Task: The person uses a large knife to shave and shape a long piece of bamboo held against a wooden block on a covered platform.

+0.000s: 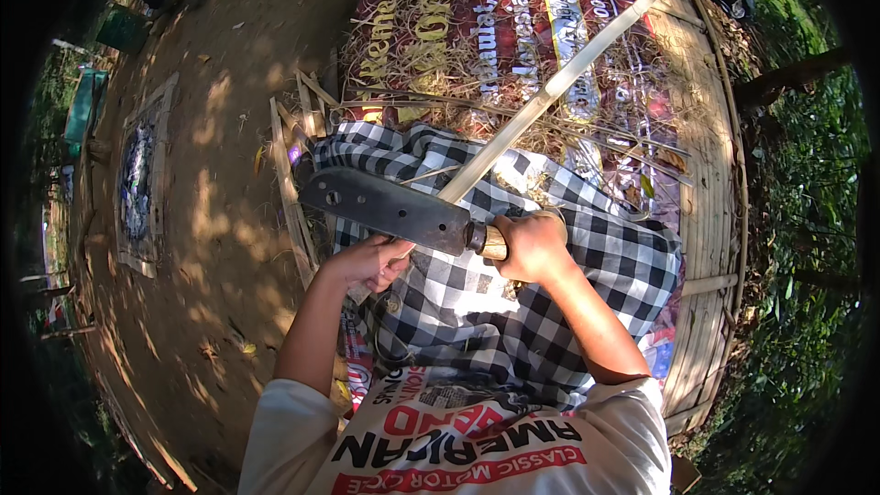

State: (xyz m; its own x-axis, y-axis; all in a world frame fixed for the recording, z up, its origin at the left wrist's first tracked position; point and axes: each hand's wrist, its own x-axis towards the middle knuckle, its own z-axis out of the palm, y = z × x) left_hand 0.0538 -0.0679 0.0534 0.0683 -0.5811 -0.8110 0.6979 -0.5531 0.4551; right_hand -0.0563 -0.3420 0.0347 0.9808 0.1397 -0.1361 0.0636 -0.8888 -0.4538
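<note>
My right hand [533, 246] is wrapped round the wooden handle [494, 242] of a broad cleaver-like knife. Its dark blade [390, 209], pierced with several holes, points left across my lap. A long pale bamboo strip [521, 119] slants from the far right down to the blade, which hides part of it. Below the blade my left hand [371, 263] is closed, with its thumb against the strip's near end; the exact grip is partly hidden. Under both hands a black-and-white checked cloth [605, 257] covers my lap.
Thin shavings [458, 64] litter a dark red printed banner [605, 37] ahead of me. It lies on a bamboo platform [706, 183] edged at right. Split bamboo pieces [291, 192] stand by the left edge. Bare ground [211, 220] stretches left, with a framed panel [139, 174] on it.
</note>
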